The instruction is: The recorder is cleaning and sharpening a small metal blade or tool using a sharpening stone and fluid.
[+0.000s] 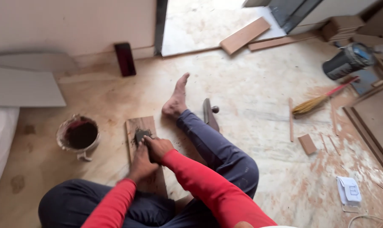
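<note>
A small dark block (140, 136) is gripped by the right hand (157, 147) and pressed onto a wooden board (143, 126) laid on the floor (250, 97) between the legs. The left hand (141, 165) is laid flat on that board, nothing held, and a grimy bucket (78, 135) of dark paste is parked just left of it

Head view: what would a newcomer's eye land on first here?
First, the red sleeves at bottom centre, with the right hand and left hand pressing a small dark block onto a wooden board smeared with dark paste. Just left of the board stands a stained bucket of dark material. At far right, a broom lies on the dusty floor.
</note>
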